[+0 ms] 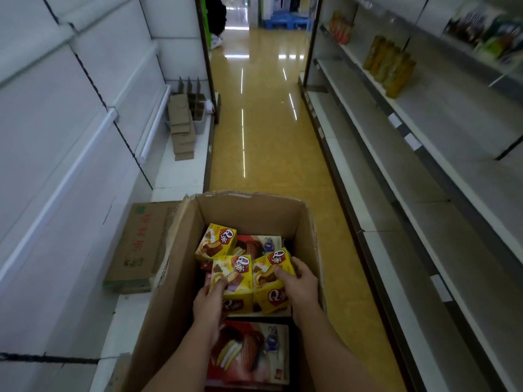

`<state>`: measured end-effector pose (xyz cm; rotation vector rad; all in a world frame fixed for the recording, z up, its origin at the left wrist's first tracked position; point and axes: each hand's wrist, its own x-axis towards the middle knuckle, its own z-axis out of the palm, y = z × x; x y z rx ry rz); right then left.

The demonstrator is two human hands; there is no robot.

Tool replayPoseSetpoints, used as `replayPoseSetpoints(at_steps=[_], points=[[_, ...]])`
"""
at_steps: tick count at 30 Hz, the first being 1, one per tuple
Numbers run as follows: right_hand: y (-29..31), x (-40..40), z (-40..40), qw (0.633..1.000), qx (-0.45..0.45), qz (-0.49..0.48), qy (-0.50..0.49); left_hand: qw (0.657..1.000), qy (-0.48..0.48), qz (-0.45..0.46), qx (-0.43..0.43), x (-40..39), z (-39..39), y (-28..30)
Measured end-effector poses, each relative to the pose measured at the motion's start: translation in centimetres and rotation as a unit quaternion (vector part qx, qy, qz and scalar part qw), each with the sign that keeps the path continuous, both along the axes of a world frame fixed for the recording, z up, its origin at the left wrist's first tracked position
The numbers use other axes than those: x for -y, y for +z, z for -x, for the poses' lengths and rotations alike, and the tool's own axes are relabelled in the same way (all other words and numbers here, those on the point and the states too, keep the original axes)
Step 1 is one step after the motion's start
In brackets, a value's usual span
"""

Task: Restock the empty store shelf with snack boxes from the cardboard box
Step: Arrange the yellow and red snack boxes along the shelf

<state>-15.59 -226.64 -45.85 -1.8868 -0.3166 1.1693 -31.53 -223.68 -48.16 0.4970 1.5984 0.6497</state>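
Observation:
An open cardboard box [181, 278] stands on the aisle floor below me, holding yellow snack boxes and flat red ones [252, 352]. My left hand [209, 301] grips a yellow snack box [235, 281] by its near left corner. Beside it, my right hand [300, 287] grips a second yellow snack box [271, 281] along its right side. A third yellow box [216, 244] lies farther back in the carton. Long grey shelves [410, 210] on the right are mostly bare.
A flattened carton [138, 247] lies on the low left shelf base. Farther along sit stacked cardboard pieces [182, 128]. Orange and yellow bottles [389, 66] and some packets [486, 32] stand on the upper right shelves. The shiny yellow aisle floor [263, 123] runs ahead, with a person's foot [216, 41] at the far end.

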Motion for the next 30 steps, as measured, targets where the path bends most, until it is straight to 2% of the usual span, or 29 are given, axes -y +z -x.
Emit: replayPoseSetpoints(at_steps=[5, 9, 14, 16, 18, 20, 23, 28, 30], points=[[3.3, 1.1, -1.2, 0.997, 0.012, -0.042, -0.058, 0.999, -0.031, -0.010, 0.008, 1.9, -0.3, 4.9], [8.8, 3.3, -2.0, 0.991, -0.075, -0.078, -0.076, 0.996, -0.041, 0.001, 0.073, 3.1, -0.8, 7.2], [12.9, 5.9, -2.1, 0.970, -0.190, -0.147, -0.024, 0.996, -0.070, -0.018, 0.057, 4.5, -1.9, 7.9], [14.0, 6.5, -1.5, 0.970, -0.190, -0.151, -0.016, 0.995, -0.078, -0.022, 0.057, 3.0, -2.4, 3.7], [14.9, 7.3, -1.1, 0.972, -0.175, -0.157, -0.017, 0.992, -0.077, -0.028, 0.092, 2.8, -3.5, 3.4], [15.6, 8.1, -1.0, 0.972, -0.159, -0.168, -0.032, 0.989, -0.070, -0.049, 0.120, 5.0, -4.4, 9.1], [16.7, 9.0, -0.6, 0.972, -0.148, -0.180, -0.042, 0.985, -0.043, -0.085, 0.143, 6.2, -4.8, 12.7], [17.6, 10.1, 0.9, 0.965, -0.202, -0.161, -0.037, 0.973, -0.101, -0.100, 0.182, 8.0, -4.2, 15.0], [17.9, 11.0, 1.2, 0.967, -0.196, -0.161, -0.014, 0.967, -0.105, -0.113, 0.204, 8.6, -3.7, 15.1]])
